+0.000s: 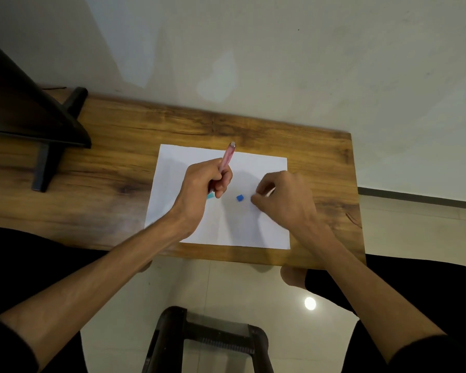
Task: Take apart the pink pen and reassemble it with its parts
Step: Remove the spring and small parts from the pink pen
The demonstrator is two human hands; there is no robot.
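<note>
My left hand [205, 181] grips the pink pen barrel [228, 157], which sticks up and away from my fist over a white sheet of paper [221, 224]. A small blue part [239, 197] lies on the paper between my hands. A light teal piece [210, 196] shows just under my left hand. My right hand [283, 197] hovers low over the paper's right side with fingers curled, pinching a thin pale part [270, 193] that is mostly hidden.
The paper lies on a wooden table [119, 170]. A dark stand [43, 122] occupies the table's left end. A dark stool frame [207, 337] stands on the tiled floor below the table's near edge.
</note>
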